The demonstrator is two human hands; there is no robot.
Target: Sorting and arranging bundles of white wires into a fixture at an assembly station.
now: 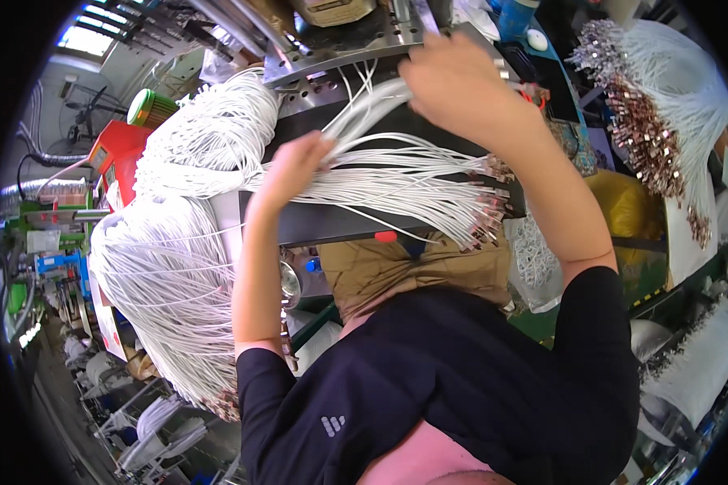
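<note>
My left hand (295,168) is closed around a bunch of white cables at the middle of the dark worktop. A slightly blurred bundle of white cables (368,111) rises from it to my right hand (453,79), which is closed on the bundle's far end. My right fingers are partly hidden by the back of the hand. Under both hands, more white cables (404,190) lie fanned toward the right, their copper-coloured end pieces (487,212) near the worktop's right side. At the left these cables run into a large coiled heap (206,133).
A perforated metal machine plate (348,61) stands just beyond my hands. More white cables (166,283) hang over the left side. A red box (117,158) is at the far left. At the right hangs another cable bunch (663,89) with copper-coloured ends, above a yellow bag (623,206).
</note>
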